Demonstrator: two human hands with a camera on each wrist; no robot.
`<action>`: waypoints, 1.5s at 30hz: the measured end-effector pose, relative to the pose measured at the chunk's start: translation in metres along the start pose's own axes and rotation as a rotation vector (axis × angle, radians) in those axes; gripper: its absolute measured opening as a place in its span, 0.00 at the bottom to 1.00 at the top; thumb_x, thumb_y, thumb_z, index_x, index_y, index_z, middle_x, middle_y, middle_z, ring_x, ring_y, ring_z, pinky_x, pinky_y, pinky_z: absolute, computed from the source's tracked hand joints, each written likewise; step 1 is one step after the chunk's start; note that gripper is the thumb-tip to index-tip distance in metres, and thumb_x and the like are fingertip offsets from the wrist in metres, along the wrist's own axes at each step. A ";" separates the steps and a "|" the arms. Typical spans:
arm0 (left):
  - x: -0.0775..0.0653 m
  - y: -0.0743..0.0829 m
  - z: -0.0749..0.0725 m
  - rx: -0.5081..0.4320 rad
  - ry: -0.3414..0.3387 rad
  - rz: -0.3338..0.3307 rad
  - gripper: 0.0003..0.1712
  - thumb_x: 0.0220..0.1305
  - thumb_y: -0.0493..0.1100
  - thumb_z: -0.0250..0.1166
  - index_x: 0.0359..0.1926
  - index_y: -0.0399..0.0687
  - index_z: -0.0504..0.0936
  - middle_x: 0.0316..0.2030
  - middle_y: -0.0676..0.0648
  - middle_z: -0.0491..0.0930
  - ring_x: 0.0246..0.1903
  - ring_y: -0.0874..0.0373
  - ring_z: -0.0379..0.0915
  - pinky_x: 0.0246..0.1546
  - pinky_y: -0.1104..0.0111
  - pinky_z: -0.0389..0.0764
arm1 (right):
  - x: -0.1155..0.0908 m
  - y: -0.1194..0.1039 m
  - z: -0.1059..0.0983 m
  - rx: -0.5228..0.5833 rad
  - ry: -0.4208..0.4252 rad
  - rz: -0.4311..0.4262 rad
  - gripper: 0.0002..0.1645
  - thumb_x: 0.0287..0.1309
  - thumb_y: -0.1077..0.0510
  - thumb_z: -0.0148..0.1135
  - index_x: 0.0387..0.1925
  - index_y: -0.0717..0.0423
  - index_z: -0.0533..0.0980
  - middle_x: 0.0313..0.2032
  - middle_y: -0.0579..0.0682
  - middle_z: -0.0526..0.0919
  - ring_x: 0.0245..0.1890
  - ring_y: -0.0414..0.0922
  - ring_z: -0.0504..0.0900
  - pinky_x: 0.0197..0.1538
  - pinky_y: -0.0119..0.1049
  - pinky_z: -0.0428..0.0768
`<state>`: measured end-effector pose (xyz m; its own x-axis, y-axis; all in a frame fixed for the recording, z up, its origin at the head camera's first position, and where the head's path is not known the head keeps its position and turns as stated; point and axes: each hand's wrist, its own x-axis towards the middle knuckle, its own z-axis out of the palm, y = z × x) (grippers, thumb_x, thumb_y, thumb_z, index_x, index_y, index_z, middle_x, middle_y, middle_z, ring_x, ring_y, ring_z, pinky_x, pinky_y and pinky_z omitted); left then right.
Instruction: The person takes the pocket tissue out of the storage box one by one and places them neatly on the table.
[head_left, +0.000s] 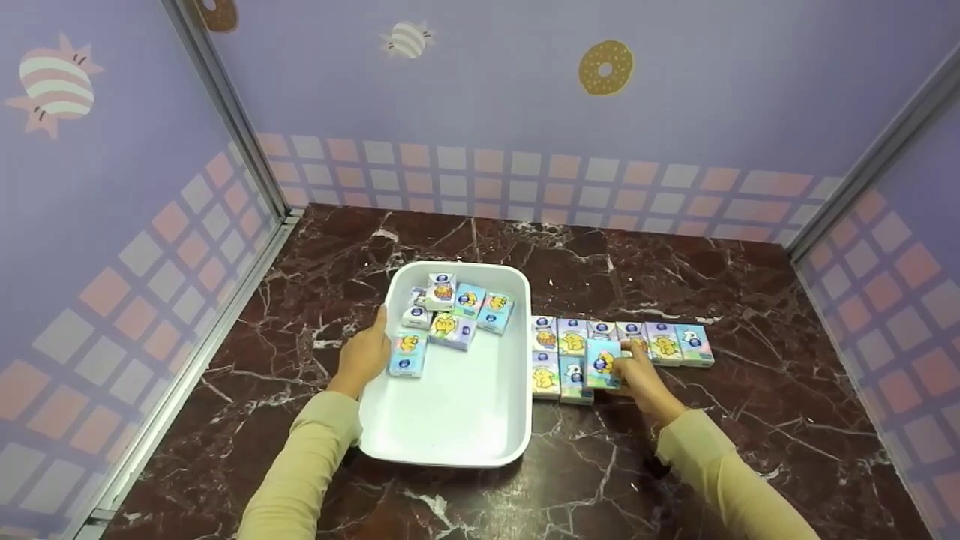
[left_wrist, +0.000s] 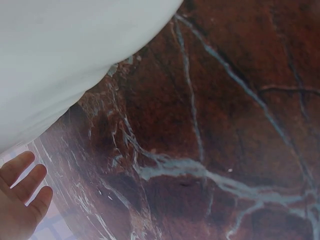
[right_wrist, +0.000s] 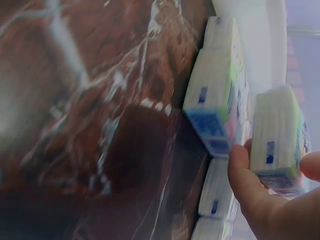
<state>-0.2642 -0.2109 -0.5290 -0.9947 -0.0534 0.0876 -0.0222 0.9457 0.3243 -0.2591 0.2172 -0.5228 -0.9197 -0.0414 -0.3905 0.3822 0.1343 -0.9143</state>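
Note:
My right hand (head_left: 641, 379) pinches a small blue tissue pack (head_left: 602, 363) printed with a yellow cartoon figure. In the right wrist view the held tissue pack (right_wrist: 272, 132) sits between thumb and fingers, just over other packs in the row. My left hand (head_left: 364, 352) is at the left rim of a white tray (head_left: 450, 420), its fingers (left_wrist: 31, 182) loosely extended beside the outer wall in the left wrist view. Several tissue packs (head_left: 452, 331) lie loosely in the far half of the tray, some stacked on others.
To the right of the tray, tissue packs (head_left: 664, 343) stand side by side in a back row. A shorter front row (head_left: 545, 376) adjoins it. The dark red marble table (head_left: 720, 285) is bounded by purple walls (head_left: 487, 97) at the back and both sides.

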 end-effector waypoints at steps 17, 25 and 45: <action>-0.003 0.001 -0.001 0.010 0.027 0.015 0.29 0.61 0.40 0.47 0.65 0.42 0.56 0.22 0.37 0.76 0.19 0.44 0.71 0.22 0.53 0.71 | -0.002 0.018 -0.025 -0.215 -0.008 0.041 0.33 0.43 0.67 0.46 0.56 0.66 0.53 0.21 0.48 0.64 0.19 0.40 0.61 0.27 0.35 0.65; -0.002 0.001 0.001 0.007 0.033 0.018 0.30 0.61 0.40 0.47 0.65 0.42 0.56 0.21 0.37 0.76 0.19 0.44 0.71 0.23 0.53 0.71 | 0.001 0.025 -0.026 -0.249 0.001 0.040 0.29 0.45 0.68 0.48 0.53 0.68 0.56 0.28 0.50 0.67 0.20 0.39 0.67 0.27 0.33 0.71; 0.001 0.000 0.002 0.012 -0.004 0.004 0.30 0.62 0.40 0.46 0.66 0.43 0.53 0.18 0.41 0.73 0.15 0.51 0.65 0.20 0.57 0.69 | -0.001 0.009 -0.021 -0.196 0.114 0.001 0.22 0.52 0.65 0.48 0.51 0.66 0.62 0.40 0.56 0.71 0.33 0.43 0.75 0.35 0.38 0.76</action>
<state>-0.2651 -0.2106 -0.5312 -0.9952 -0.0481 0.0849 -0.0192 0.9497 0.3127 -0.2568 0.2390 -0.5288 -0.9277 0.0696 -0.3667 0.3686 0.3250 -0.8709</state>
